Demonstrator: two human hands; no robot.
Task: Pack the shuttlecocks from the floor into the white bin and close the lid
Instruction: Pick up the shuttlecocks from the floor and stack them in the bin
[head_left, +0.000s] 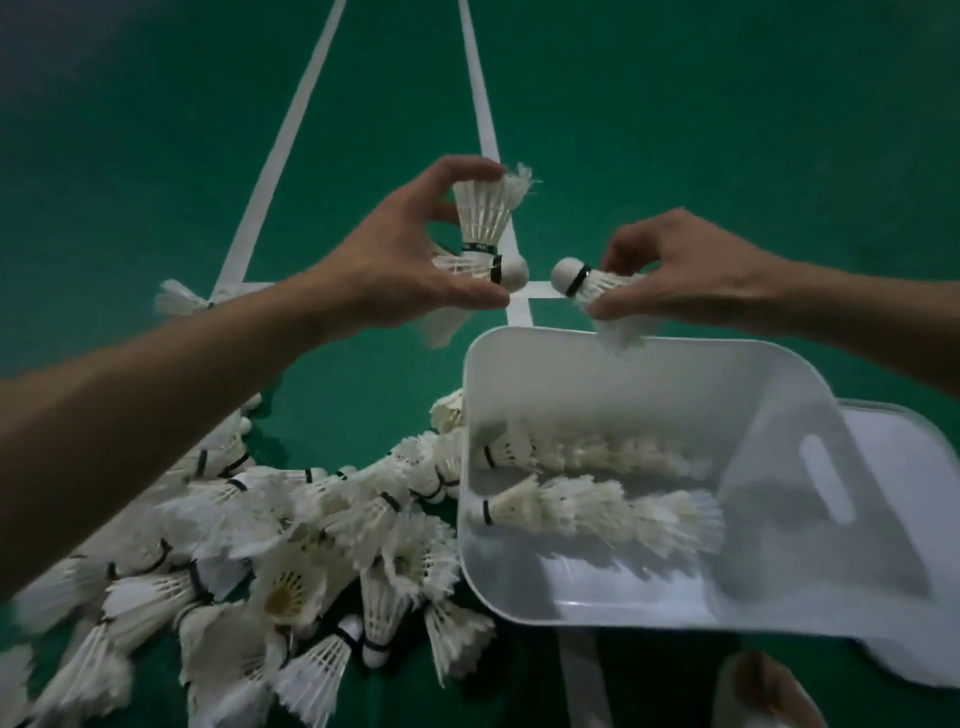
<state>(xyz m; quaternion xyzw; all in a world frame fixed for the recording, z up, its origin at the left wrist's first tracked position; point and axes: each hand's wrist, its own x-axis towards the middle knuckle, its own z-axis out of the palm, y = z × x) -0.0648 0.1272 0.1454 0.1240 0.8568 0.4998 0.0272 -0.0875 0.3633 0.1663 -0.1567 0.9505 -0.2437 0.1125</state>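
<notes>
left hand (395, 260) grips two white feather shuttlecocks (485, 215), right hand (691, 270) pinches a third shuttlecock (587, 283), two stacked rows (597, 452) lie in the white plastic bin (623, 364)

- The floor (156, 104) is a smooth, dark green court surface that fills the view.
- Two painted white lines run away from the camera, a left line (283, 135) and a right line (480, 93), drawing closer together toward the top edge.
- A white cross line (537, 290) meets the right line mid-view.
- Another white strip (584, 675) shows at the bottom edge.
- The light is dim, with the corners darkest.
</notes>
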